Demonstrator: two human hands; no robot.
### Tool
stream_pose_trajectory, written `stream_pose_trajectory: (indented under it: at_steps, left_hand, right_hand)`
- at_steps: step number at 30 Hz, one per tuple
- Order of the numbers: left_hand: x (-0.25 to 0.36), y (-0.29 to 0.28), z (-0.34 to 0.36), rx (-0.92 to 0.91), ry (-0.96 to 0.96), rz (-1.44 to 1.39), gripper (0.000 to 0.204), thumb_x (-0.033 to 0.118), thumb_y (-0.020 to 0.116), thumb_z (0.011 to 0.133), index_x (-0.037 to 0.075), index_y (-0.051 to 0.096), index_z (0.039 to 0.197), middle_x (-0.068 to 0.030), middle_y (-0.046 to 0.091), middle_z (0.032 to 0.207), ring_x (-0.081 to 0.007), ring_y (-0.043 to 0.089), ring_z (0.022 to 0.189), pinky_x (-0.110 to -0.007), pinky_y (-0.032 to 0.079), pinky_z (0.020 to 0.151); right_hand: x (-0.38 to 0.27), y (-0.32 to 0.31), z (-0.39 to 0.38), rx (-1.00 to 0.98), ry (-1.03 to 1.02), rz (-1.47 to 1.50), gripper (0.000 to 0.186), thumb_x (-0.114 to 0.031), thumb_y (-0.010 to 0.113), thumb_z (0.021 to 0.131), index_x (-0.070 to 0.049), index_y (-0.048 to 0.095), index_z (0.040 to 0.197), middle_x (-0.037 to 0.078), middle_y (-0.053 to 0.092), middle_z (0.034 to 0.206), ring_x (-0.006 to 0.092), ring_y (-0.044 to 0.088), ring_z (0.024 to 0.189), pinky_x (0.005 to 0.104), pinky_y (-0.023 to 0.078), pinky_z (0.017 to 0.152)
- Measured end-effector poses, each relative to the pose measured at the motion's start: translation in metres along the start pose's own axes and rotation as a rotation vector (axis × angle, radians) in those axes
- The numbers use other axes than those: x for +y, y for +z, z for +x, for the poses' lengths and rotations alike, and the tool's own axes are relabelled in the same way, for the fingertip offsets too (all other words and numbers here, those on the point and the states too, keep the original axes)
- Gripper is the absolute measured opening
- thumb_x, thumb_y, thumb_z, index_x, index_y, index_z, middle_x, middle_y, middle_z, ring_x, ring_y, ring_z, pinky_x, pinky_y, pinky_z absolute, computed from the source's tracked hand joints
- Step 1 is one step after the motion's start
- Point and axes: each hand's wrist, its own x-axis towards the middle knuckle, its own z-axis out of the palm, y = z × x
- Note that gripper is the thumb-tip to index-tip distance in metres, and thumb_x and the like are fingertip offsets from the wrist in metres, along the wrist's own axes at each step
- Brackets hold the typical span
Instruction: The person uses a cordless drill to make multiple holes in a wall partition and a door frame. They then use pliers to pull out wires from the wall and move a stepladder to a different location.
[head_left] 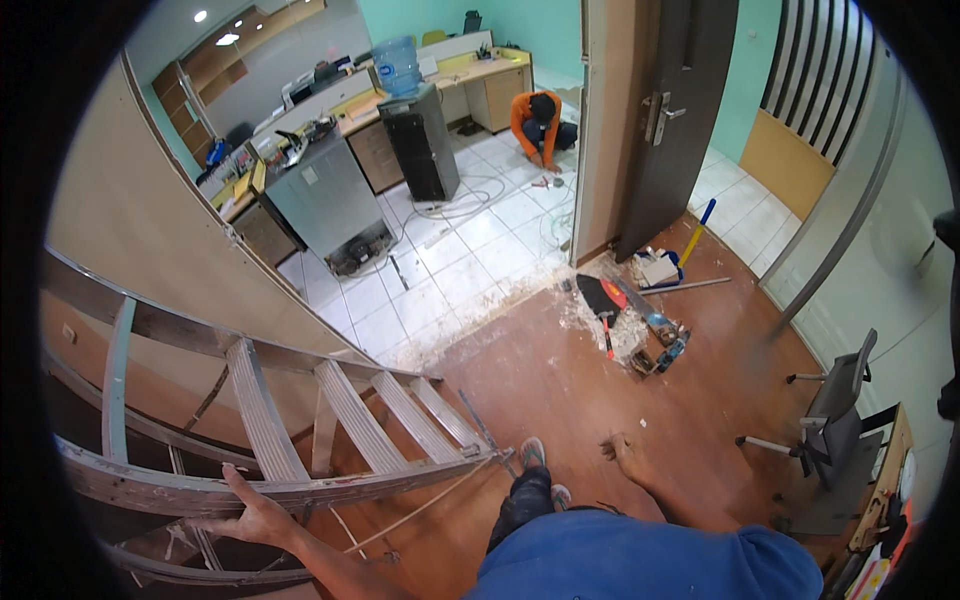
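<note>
My left hand (252, 518) grips the side rail of an aluminium stepladder (345, 400), thumb over the rail and fingers under it. The ladder's wide treads fan across the lower left beside a tan wall panel. My right hand (612, 449) hangs low over the brown wood-look floor (520, 375), nothing in it, its fingers loosely apart. Ahead of it lie a black and red bag (601, 297), a red-handled tool (607, 338) and a blue power tool (673, 350) amid pale debris.
Near the dark open door (680, 130) lies a blue dustpan (655, 268) with a yellow handle. A co-worker in orange (536, 120) crouches on white tiles. A water dispenser (420, 145) and a grey fridge (325, 200) stand beyond the doorway. An office chair (840, 400) is at right.
</note>
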Motion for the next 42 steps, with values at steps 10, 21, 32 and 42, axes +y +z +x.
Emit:
stream_pose_trajectory:
  at_steps: [10, 21, 32, 42]
  left_hand:
    - [-0.006, 0.015, -0.003, 0.178, -0.144, 0.084, 0.109, 0.036, 0.083, 0.082, -0.006, 0.014, 0.154, -0.0269, 0.049, 0.138, -0.0353, 0.055, 0.124, -0.043, 0.053, 0.101]
    - [0.007, 0.062, -0.008, 0.425, -0.071, 0.025, 0.081, 0.031, 0.075, 0.091, -0.008, 0.031, 0.148, -0.0258, 0.058, 0.13, -0.0314, 0.058, 0.123, -0.039, 0.049, 0.102]
    - [0.059, 0.162, -0.023, 0.356, -0.015, -0.022, 0.07, 0.027, 0.076, 0.09, -0.006, 0.042, 0.142, -0.023, 0.057, 0.131, -0.0305, 0.059, 0.117, -0.038, 0.049, 0.099]
    - [0.175, 0.351, -0.083, -0.088, -0.083, 0.107, 0.047, 0.02, 0.061, 0.101, -0.008, 0.051, 0.137, -0.0188, 0.059, 0.135, -0.026, 0.058, 0.123, -0.035, 0.047, 0.105]
  right_hand:
    - [-0.02, 0.013, 0.101, -0.157, 0.03, -0.209, 0.051, -0.037, 0.045, 0.104, 0.006, 0.072, 0.098, 0.02, 0.072, 0.087, 0.0262, 0.07, 0.081, 0.0384, 0.055, 0.077]
    - [0.094, -0.094, 0.257, -0.253, 0.062, -1.026, 0.057, -0.05, 0.038, 0.102, -0.004, 0.072, 0.101, 0.02, 0.07, 0.091, 0.0387, 0.066, 0.088, 0.0488, 0.05, 0.085]
    - [0.054, -0.101, 0.34, -0.389, 0.31, -0.493, 0.071, -0.063, 0.04, 0.099, 0.001, 0.07, 0.101, 0.014, 0.069, 0.079, 0.0237, 0.066, 0.071, 0.04, 0.053, 0.068]
    - [0.068, -0.166, 0.525, -0.109, 0.215, -0.446, 0.057, -0.052, 0.046, 0.1, 0.0, 0.07, 0.094, 0.012, 0.069, 0.077, 0.0227, 0.066, 0.068, 0.038, 0.052, 0.064]
